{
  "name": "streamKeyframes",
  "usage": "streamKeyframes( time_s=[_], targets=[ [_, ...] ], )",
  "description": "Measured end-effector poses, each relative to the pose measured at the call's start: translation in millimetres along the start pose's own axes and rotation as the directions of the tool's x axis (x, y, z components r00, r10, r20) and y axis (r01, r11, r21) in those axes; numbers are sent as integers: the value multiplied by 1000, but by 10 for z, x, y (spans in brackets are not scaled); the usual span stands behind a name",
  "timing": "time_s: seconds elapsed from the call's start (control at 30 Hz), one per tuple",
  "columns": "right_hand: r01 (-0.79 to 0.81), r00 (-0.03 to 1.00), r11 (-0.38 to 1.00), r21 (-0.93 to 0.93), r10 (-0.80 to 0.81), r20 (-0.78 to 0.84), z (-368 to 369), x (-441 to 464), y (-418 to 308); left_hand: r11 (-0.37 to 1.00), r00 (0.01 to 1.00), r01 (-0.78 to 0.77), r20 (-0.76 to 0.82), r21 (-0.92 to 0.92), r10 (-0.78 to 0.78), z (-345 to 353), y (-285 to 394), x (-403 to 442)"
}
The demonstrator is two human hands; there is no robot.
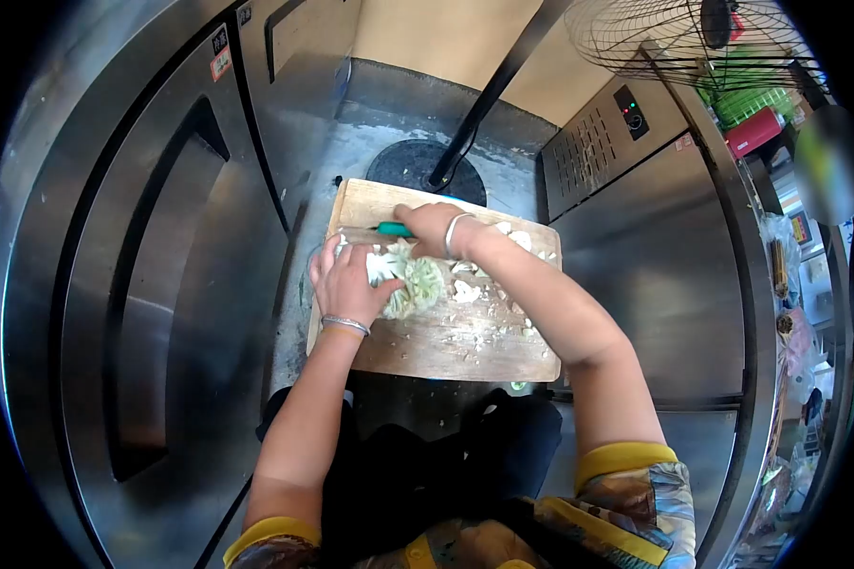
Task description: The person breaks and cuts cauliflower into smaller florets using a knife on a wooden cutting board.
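Seen from above, a seated person leans over a wooden cutting board (417,356) set low between steel cabinets. On the board's upper middle, just right of the left hand (348,283) and below the right hand (434,228), lies a pale green and white vegetable (422,286), probably cauliflower, slightly blurred. The left hand's grip is curled over the vegetable's left side, thumb toward its middle, fingers near the board's left edge. The right hand's grip is closed around the green handle of a knife (392,229); its blade points left, close to the left fingers, and is hard to make out. White scraps (465,292) and crumbs lie across the board's right half.

The vegetable looks light, with firm stems but a brittle, crumbly top that could shed bits under a hard squeeze. It seems best steadied from the side by the denser stems, with fingertips tucked back from the blade. The knife looks light and stiff, safest held by its handle alone; any moisture could make it slippery.

Beyond the board stands a round black base (413,163) with a pole.
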State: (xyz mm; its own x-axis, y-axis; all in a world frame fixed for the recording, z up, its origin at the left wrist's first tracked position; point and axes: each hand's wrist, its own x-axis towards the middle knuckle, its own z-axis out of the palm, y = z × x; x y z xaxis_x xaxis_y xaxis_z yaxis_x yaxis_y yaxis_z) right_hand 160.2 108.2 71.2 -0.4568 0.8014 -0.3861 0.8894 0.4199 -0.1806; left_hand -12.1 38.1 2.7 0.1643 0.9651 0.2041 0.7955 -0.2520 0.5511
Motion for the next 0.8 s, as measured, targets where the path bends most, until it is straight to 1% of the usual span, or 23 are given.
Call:
streamKeyframes(
  time_s=[0.03, 0.07, 0.1, 0.17, 0.2, 0.23, 0.3, 0.33, 0.37, 0.43, 0.47, 0.5, 0.53, 0.57, 0.63, 0.67, 0.7, 0.73, 0.77, 0.8],
  targets=[
    [-4, 998, 1000, 9, 5, -66, 9, -37, 73, 1000, 999, 5, -44, -10, -6, 22, -5, 8],
    [-72, 982, 994, 88, 86, -166, 13, -112, 166, 1000, 997, -13, -80, -1, 12, 38, 3, 10],
    [-133, 951, 976, 173, 174, -255, -71, -239, 168, 1000, 997, -12, -77, -6, 12, 51, 12, 23],
    [-4, 843, 906, 423, 230, -487, -116, -518, 254, 999, 989, 19, -146, 48, -12, 84, 47, 65],
    [75, 782, 873, 481, 248, -572, -114, -709, 209, 997, 985, 48, -166, 56, -38, 92, 79, 105],
    [141, 762, 802, 580, 286, -581, -68, -881, 158, 993, 982, 105, -166, 57, -94, 108, 107, 147],
    [250, 790, 545, 800, 362, -494, 187, -1231, 19, 987, 964, 149, -234, 68, -129, 163, 139, 190],
    [256, 793, 526, 811, 366, -487, 392, -1364, -58, 988, 955, 144, -269, 55, -124, 188, 183, 188],
    [263, 793, 508, 820, 370, -484, 616, -1460, -142, 990, 957, 132, -266, 41, -116, 197, 241, 168],
    [80, 768, 444, 893, 544, -339, 965, -1614, -371, 993, 890, -38, -448, 109, 84, 170, 376, 115],
    [81, 733, 305, 949, 627, -264, 1179, -1631, -367, 984, 899, -161, -402, 71, 176, 53, 500, 27],
    [93, 699, 150, 984, 694, -172, 1400, -1630, -342, 982, 900, -173, -392, 82, 191, 73, 588, -95],
    [172, 655, 37, 984, 742, -143, 1534, -1622, -339, 957, 975, -213, -106, -198, 195, 101, 656, -248],
    [266, 625, 30, 963, 755, -196, 1665, -1609, -328, 878, 949, -142, 191, -456, 252, 125, 694, -402],
    [286, 633, 13, 958, 748, -199, 1714, -1589, -329, 820, 850, -312, 245, -479, 467, 375, 678, -661],
    [292, 710, -59, 954, 682, -176, 1738, -1571, -300, 783, 807, -352, 257, -512, 531, 481, 657, -732],
    [265, 730, 6, 964, 652, -204, 1787, -1550, -275, 794, 800, -348, 283, -498, 528, 549, 665, -778],
    [269, 740, -5, 963, 641, -204, 1806, -1559, -240, 838, 852, -184, 342, -513, 396, 622, 667, -795],
    [277, 749, -12, 961, 629, -208, 1816, -1583, -181, 857, 880, -19, 398, -515, 259, 696, 656, -799],
    [303, 760, -13, 953, 607, -233, 1815, -1621, -147, 832, 898, -26, 353, -554, 264, 801, 574, -817]
  ],
)
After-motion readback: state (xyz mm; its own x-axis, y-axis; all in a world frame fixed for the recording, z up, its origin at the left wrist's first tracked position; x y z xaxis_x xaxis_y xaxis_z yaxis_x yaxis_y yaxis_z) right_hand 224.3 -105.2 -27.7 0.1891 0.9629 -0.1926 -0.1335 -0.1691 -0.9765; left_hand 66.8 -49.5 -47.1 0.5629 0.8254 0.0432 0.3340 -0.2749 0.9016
